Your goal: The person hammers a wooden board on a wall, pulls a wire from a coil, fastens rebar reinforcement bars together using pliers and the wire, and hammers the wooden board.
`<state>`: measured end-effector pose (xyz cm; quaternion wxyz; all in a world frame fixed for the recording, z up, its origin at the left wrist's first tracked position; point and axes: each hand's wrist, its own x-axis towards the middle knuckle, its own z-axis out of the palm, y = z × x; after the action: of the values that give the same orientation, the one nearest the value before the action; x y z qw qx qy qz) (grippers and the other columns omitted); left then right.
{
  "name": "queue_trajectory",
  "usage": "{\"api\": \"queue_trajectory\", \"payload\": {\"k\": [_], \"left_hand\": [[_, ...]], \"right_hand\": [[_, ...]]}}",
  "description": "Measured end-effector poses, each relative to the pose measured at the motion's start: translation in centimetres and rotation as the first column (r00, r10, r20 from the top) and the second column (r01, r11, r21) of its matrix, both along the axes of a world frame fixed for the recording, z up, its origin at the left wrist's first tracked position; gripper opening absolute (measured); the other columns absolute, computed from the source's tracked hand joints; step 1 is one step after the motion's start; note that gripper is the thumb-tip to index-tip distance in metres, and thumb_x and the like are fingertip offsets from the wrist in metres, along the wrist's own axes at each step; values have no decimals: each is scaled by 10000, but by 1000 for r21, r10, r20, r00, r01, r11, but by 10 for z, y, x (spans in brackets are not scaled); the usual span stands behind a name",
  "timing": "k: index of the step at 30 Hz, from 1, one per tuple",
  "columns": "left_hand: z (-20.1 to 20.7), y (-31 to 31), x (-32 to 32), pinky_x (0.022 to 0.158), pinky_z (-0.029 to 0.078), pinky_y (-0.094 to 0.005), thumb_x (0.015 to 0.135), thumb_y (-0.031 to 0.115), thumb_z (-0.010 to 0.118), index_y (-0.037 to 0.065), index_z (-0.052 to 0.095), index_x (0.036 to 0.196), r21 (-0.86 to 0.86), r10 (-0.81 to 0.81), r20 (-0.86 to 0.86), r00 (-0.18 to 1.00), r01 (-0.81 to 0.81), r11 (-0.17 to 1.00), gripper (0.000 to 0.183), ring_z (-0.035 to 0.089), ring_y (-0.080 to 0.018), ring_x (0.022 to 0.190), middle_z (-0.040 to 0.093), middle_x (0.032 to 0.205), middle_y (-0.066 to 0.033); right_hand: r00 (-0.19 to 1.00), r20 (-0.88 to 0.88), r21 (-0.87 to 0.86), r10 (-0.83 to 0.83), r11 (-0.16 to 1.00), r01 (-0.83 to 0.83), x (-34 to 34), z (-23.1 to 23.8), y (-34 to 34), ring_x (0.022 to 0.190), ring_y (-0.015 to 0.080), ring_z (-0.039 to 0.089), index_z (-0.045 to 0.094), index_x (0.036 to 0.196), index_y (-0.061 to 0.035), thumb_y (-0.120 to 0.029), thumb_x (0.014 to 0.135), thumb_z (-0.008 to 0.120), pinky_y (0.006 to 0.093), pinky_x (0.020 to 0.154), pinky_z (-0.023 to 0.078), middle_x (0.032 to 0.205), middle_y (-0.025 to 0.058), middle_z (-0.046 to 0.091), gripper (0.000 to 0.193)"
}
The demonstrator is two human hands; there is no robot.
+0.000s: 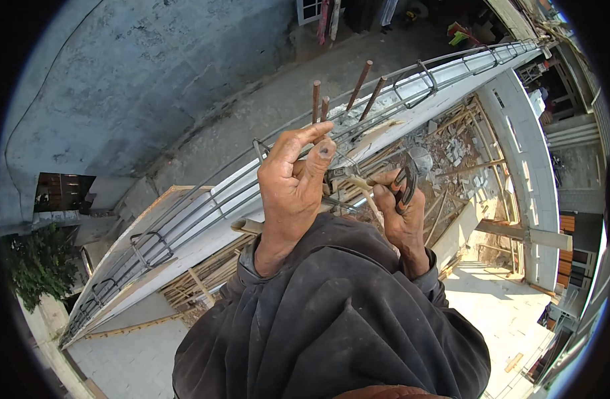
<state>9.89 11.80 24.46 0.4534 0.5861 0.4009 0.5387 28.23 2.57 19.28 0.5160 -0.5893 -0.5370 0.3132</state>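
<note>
The work area is an open-air building site seen from above, bordered at upper left by a weathered blue-grey wall (pixel 152 80) and at right by a pale block wall (pixel 523 136). A long rebar cage (pixel 257 147) runs diagonally from lower left to upper right, its bars linked by bent stirrups and flanked by white panels (pixel 445 83). Four rust-brown vertical bars (pixel 360 84) rise beside the cage, just beyond the hands. Below the cage, at lower left, lie bamboo poles (pixel 205 286); broken rubble (pixel 455 149) is scattered to the right, between the cage and the block wall. The left hand (pixel 292 174) is positioned over the middle section of the cage, near the base of the vertical bars. Its index finger reaches forward and its thumb is raised, with a gap between the two tips; whether the remaining fingers hold anything cannot be told. The right hand (pixel 406 223) is to the right of the left hand and well apart from the vertical bars. Its fingers are closed around a dark hand tool (pixel 410 178) — curved arms, pincer-like in form — located above the palm. Both forearms emerge from a dark grey garment (pixel 338 312).
</note>
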Motion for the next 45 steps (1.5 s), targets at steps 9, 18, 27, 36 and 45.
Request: {"api": "queue_trajectory", "payload": {"k": [9,18,27,36,45], "left_hand": [[14,25,-27,876,607,-387,918,139,834,33,776,1245,202,94,-653,751,53,978,348,786,-305,1002,787,1208,-151],[12,36,-23,835,597,-408,764,200,947,62,766,1185,305,121,-711,693,148,941,478,783,-312,1007,796,1166,-105],[8,45,-26,874,587,-420,756,162,943,53,756,1173,288,54,-675,736,195,938,470,775,-316,1049,795,1142,-119],[4,46,-23,787,580,-371,847,150,891,34,797,1096,325,165,-574,802,39,945,290,770,-280,919,784,1068,-146],[11,30,-20,682,568,-365,938,121,791,56,818,1068,439,391,-694,605,-76,895,147,763,-254,794,791,1050,-80]], "right_hand": [[974,186,-18,-128,991,133,27,-22,24,665,117,455,692,1062,-10,-56,1037,656,320,618,413,726,39,526,64],[973,211,61,-92,995,80,35,-38,48,654,152,478,669,1054,-18,-72,1029,673,323,622,424,727,68,560,60],[989,133,92,-59,995,47,36,-28,66,663,118,497,701,1106,-24,-68,1052,660,319,616,423,738,33,577,81],[993,48,131,112,984,-117,13,-30,90,698,164,540,684,1117,-22,-106,1066,654,345,664,460,786,62,610,103],[987,-81,82,136,988,-129,8,-45,91,772,148,560,684,1120,-18,-150,1076,664,341,714,462,822,55,610,140]]}}
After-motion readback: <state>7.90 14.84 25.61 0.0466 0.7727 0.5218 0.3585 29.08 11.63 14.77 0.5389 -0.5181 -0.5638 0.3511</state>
